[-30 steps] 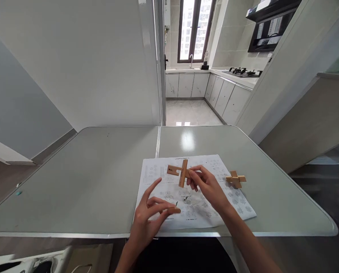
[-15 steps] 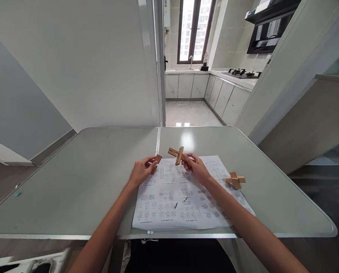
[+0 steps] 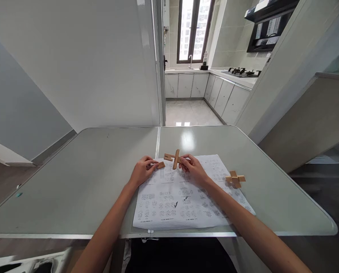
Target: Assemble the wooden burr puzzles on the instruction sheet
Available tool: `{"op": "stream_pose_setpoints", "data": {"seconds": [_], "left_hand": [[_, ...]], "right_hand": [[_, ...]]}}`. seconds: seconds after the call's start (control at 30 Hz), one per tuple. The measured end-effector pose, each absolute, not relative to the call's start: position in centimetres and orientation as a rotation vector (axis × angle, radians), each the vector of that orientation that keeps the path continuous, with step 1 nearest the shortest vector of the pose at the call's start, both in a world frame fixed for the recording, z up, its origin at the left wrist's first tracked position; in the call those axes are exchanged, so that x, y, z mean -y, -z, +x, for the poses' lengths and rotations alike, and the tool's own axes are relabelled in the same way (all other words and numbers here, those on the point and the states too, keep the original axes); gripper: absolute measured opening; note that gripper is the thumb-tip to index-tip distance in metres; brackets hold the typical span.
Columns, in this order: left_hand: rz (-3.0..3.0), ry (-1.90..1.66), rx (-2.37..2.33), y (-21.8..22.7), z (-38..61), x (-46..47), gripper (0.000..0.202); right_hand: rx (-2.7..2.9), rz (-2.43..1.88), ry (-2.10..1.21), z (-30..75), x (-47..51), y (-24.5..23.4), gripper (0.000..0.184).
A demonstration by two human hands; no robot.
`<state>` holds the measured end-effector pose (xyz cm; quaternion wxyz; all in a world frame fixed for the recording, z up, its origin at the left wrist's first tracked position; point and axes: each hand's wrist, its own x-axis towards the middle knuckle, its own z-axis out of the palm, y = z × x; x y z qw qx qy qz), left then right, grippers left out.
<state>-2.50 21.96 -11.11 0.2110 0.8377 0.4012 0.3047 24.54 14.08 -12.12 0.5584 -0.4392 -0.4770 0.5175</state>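
My right hand pinches one arm of a wooden cross made of two notched bars, held just above the far edge of a printed instruction sheet. My left hand is closed on a single short wooden bar, whose tip points at the cross a few centimetres away. Both hands hover over the sheet's upper left part. A finished small wooden cross puzzle lies on the sheet's right edge, apart from both hands.
The sheet lies on a grey-green table with a centre seam and rounded corners. Beyond the table a doorway opens onto a kitchen with white cabinets. A low partition wall stands at the right.
Both arms stretched forward from near the table's front edge to the sheet's far edge. The left hand carried its bar up beside the cross, and the two pieces have come closer.
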Motion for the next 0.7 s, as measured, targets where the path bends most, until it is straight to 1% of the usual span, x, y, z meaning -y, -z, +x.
{"op": "stream_pose_setpoints", "data": {"seconds": [0.1,0.2,0.4,0.53,0.7], "left_hand": [[2.383,-0.939,-1.146,10.8,-2.3,-21.7,0.042],[2.29,-0.982,-1.196,10.0,-1.8,-21.0,0.042],[1.905,-0.899,-1.039,8.8,-0.6,-19.3,0.054],[1.709,-0.808,-0.973,8.4,-0.4,-19.0,0.054],[1.587,-0.809,-0.92,8.4,-0.6,-19.2,0.053]], "right_hand": [[1.151,-1.026,-1.226,24.3,-14.0,12.0,0.046],[1.186,-1.011,-1.23,24.0,-13.8,11.9,0.044],[1.24,-0.976,-1.275,23.2,-13.2,11.4,0.044],[1.22,-0.925,-1.341,22.9,-13.0,11.2,0.045],[1.159,-0.822,-1.468,22.9,-13.1,11.4,0.048]]}}
